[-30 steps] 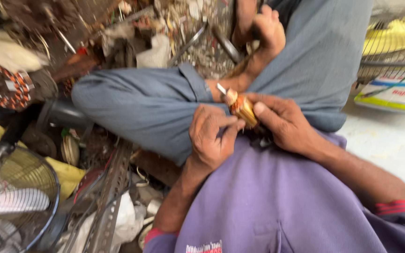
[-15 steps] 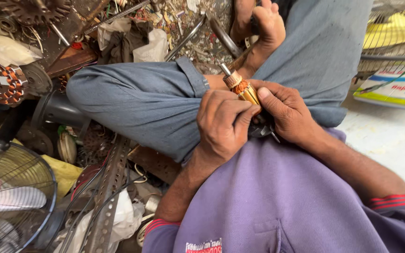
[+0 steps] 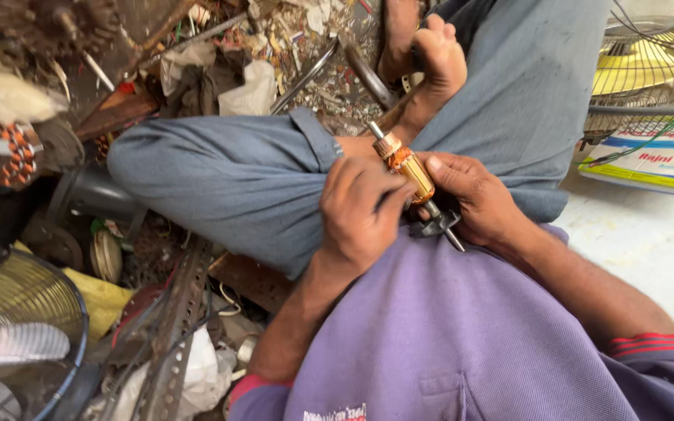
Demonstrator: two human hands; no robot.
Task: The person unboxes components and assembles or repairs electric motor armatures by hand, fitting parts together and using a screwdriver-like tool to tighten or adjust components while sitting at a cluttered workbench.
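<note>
Pale floor (image 3: 649, 249), scrap-metal clutter (image 3: 196, 47), fan cage (image 3: 17, 312)

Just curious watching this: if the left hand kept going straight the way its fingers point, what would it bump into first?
The left hand already presses against the copper-wound motor armature; just past that come the right hand's fingers, though depth is hard to judge.

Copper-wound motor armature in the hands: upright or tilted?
Tilted. The copper-wound motor armature slants, its bare shaft tip pointing up-left toward the knee, its lower shaft end down-right. Left hand and right hand both grip it.

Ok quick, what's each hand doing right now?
Left hand: closed around the motor armature.
Right hand: closed, gripping the armature's lower end.
</note>
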